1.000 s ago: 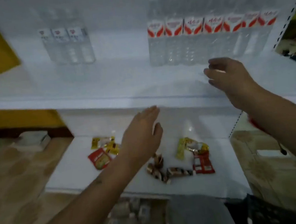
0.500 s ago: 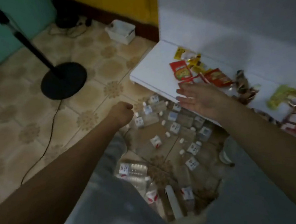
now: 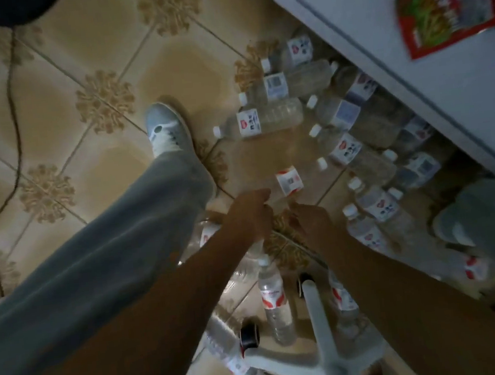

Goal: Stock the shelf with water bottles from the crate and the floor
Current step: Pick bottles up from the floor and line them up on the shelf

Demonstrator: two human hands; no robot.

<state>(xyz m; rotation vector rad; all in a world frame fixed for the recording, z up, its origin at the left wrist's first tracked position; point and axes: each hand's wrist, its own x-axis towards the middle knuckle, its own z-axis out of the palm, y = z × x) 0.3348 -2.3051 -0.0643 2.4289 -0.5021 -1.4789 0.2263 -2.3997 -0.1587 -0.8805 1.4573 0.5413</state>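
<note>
Clear plastic water bottle (image 3: pixel 288 183), red-white label, both hands' grip unclear, left hand (image 3: pixel 250 214), right hand (image 3: pixel 309 222)

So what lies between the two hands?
In the head view, only bare floor tile shows between the left hand and right hand; a red-labelled bottle lies just beyond.

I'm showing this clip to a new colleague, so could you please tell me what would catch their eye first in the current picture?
First, the scatter of water bottles lying on the tiled floor beside the white shelf. Next, the left hand and right hand reaching down at centre toward a bottle with a red-and-white label. Then the red snack packet on the shelf, top right.
</note>
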